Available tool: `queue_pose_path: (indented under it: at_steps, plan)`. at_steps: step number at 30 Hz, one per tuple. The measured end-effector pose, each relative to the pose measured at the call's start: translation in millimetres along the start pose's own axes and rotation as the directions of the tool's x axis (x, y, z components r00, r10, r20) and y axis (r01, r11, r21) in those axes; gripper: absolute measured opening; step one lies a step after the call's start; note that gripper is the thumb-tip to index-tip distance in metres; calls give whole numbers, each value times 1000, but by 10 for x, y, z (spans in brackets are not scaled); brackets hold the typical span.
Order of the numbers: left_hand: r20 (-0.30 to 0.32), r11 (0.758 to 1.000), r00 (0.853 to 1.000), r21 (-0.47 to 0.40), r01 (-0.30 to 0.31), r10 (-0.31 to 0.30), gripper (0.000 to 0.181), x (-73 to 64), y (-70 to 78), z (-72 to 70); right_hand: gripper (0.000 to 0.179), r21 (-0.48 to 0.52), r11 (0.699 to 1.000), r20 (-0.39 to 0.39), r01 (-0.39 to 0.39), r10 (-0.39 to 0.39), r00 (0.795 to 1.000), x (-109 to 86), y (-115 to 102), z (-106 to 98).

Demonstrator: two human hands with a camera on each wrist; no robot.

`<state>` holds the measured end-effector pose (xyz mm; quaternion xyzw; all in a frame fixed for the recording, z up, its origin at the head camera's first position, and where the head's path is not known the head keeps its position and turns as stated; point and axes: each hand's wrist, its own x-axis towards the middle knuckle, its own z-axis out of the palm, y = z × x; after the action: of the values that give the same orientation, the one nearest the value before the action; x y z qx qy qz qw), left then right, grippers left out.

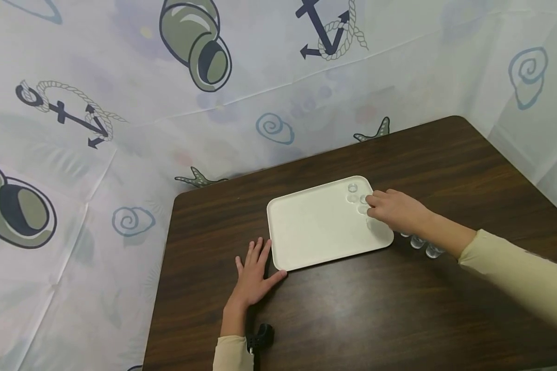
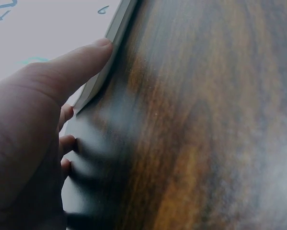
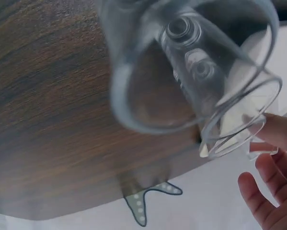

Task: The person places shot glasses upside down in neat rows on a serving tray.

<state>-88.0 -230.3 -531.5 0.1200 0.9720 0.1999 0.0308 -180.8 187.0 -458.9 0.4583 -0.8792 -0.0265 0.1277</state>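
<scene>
A white rectangular tray (image 1: pixel 315 226) lies on the dark wood table. My left hand (image 1: pixel 252 281) is spread flat at its near left corner, thumb and index fingertip at the rim; the left wrist view shows the thumb (image 2: pixel 81 64) along the tray's edge. Over the tray's right side, my right hand (image 1: pixel 396 210) pinches a small clear drinking glass (image 1: pixel 363 208), partly hidden by the fingers. Just beyond it a second clear glass (image 1: pixel 352 188) stands on the tray. Thumb and fingers of the right hand also show in the right wrist view.
Several more clear glasses (image 1: pixel 416 242) stand on the table right of the tray, under the right forearm. They loom large in the right wrist view, the nearest glass (image 3: pixel 121 96) close to the camera. A patterned cloth (image 1: pixel 241 123) hangs behind the table (image 1: pixel 334 319).
</scene>
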Motion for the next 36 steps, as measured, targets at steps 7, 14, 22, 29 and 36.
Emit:
queue_pose_path:
  at_steps: [7,14,22,29,36]
  plan:
    - [0,1000,1000,3,-9,9,90,4,6,14,24,-38,999,-24,33,-34,999,33,-71,57]
    - [5,1000,1000,5,-2,2,90,-2,0,3,23,-93,993,-31,66,-69,997,61,-104,107]
    - [4,1000,1000,3,1,-1,90,-5,-4,-7,19,-118,990,-10,81,-83,997,91,-118,122]
    - [7,1000,1000,11,3,-3,91,-2,-1,-12,21,-108,991,17,76,-75,997,85,-95,131]
    - [10,1000,1000,11,5,-5,91,2,-5,-15,26,5,998,4,59,-59,998,75,-48,51]
